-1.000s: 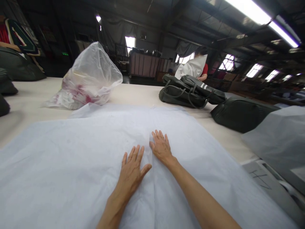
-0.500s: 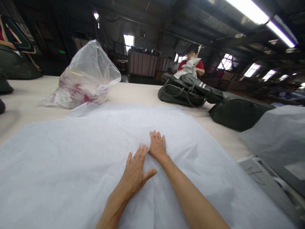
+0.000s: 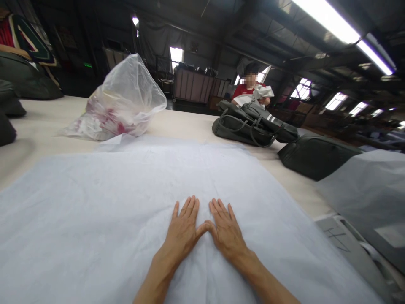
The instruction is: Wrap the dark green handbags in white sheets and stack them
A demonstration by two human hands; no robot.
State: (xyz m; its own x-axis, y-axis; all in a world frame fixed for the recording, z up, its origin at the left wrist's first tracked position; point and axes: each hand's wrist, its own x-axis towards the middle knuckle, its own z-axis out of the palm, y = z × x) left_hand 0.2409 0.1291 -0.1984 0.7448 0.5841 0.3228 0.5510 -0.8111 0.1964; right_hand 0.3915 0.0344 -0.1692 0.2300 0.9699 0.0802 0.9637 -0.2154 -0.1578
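Observation:
A large pale, thin sheet (image 3: pixel 104 202) is spread over the table in front of me, with soft wrinkles and a crease running down its middle. My left hand (image 3: pixel 183 230) lies flat on it, palm down, fingers stretched. Beside it my right hand (image 3: pixel 227 230) also rests flat on the sheet, its fingers pointing away from me. The two thumbs touch or nearly touch at the tips. Neither hand holds anything.
A clear plastic bag (image 3: pixel 126 97) with white and red contents stands at the far left. Dark bags (image 3: pixel 240 126) lie at the back right, another dark bag (image 3: pixel 316 154) nearer. A grey box (image 3: pixel 341 236) sits at right. Across the table, a person (image 3: pixel 248 90) handles white material.
My right hand has come back toward me and slightly right, from farther up the sheet to level with my left. The left hand has barely moved. The person across has shifted the white material.

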